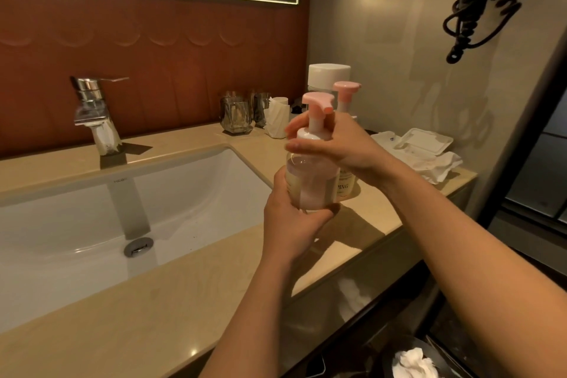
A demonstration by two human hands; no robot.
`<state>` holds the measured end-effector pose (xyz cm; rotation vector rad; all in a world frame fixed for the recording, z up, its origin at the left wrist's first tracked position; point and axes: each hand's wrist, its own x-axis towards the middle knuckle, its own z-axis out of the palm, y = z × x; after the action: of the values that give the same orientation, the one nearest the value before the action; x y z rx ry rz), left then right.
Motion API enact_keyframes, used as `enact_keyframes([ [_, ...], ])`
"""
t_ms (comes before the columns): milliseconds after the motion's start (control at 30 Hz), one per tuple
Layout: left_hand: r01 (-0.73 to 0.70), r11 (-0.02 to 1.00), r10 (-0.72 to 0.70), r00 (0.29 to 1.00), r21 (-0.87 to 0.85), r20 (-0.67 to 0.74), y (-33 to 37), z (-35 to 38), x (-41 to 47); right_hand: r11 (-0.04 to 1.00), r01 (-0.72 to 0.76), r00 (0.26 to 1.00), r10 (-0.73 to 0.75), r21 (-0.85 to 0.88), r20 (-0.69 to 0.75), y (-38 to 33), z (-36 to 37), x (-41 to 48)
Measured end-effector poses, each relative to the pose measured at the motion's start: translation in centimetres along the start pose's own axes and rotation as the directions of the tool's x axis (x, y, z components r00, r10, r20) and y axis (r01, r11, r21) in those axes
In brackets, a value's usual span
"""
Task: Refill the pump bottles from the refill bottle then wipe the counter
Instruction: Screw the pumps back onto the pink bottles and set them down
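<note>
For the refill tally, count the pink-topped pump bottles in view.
2. The held bottle, gripped by left hand and right hand; the rear bottle stands on the counter behind, partly hidden.

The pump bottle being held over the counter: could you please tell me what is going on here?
A person holds a clear pump bottle with a pink head over the counter, right of the sink. The left hand grips its lower body; the right hand curls its fingers round the white collar under the pump. Whether it is being opened or closed cannot be told. A second pump bottle and a white-capped bottle stand behind it.
</note>
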<state>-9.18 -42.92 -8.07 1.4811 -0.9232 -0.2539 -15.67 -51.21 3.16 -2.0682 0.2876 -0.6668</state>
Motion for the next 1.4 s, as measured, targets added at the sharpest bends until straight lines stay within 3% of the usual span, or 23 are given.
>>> enact_keyframes([
  [300, -0.006, 0.998, 0.007, 1.000, -0.061, 0.031, 0.5, 0.3, -0.5, 0.999, 0.049, 0.990, -0.046, 0.019, -0.136, 0.2, 1.4, -0.2],
  [500, -0.008, 1.000, 0.008, 1.000, 0.020, -0.004, 0.5, 0.6, -0.5, 0.998, 0.067, 0.961, -0.069, -0.017, -0.268, 0.1, 2.4, -0.3],
  [833, -0.010, 0.997, 0.007, 0.999, 0.082, 0.035, 0.7, 0.1, -0.1, 0.997, 0.053, 0.964, -0.039, 0.047, -0.262, 1.4, 1.6, -2.4],
  [933, -0.008, 0.988, 0.006, 1.000, 0.154, 0.017, 0.6, 0.3, 0.3, 0.994, 0.113, 0.935, -0.108, -0.005, -0.338, 2.3, 0.9, -3.1],
  [1067, 0.016, 0.949, -0.016, 1.000, 0.316, -0.002, 0.4, 0.2, 1.3, 0.981, 0.167, 0.836, -0.195, -0.100, -0.513, 3.5, -0.2, -3.4],
  [1200, 0.018, 0.915, -0.022, 1.000, 0.403, 0.003, 0.1, -0.1, 3.1, 0.983, 0.145, 0.754, -0.181, -0.109, -0.631, 5.0, -1.0, -2.9],
  [1400, 0.025, 0.929, -0.042, 0.998, 0.370, 0.038, -1.0, -0.5, 5.7, 0.999, -0.002, 0.843, -0.026, -0.051, -0.537, 7.1, -1.9, -0.4],
])
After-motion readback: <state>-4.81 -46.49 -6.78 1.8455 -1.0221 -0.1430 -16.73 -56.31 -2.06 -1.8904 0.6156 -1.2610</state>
